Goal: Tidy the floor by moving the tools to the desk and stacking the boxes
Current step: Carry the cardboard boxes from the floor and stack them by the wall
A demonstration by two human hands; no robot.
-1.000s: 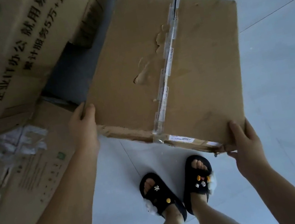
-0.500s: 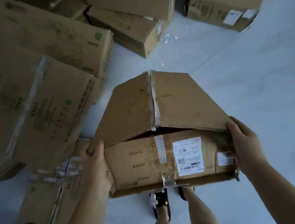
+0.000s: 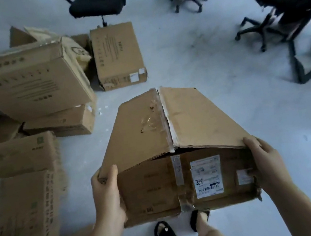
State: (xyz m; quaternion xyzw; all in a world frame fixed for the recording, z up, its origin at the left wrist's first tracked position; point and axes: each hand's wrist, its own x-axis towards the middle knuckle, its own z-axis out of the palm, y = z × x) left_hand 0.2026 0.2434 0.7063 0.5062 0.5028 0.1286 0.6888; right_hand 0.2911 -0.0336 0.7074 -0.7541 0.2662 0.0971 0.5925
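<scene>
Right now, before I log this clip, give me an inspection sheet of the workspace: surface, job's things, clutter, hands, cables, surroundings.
Surface: pale floor, small white scraps by the boxes.
Job's things: carried box held off the floor, top flaps taped but bulging at the near edge, shipping label on its near side; stacked boxes at left; single box lying alone beyond; no tools seen.
Clutter: more boxes at near left.
Hands: left hand grips the box's left corner; right hand grips its right corner.
Cables: nothing seen.
Surroundings: office chairs at the far side, black metal frame at right.
</scene>
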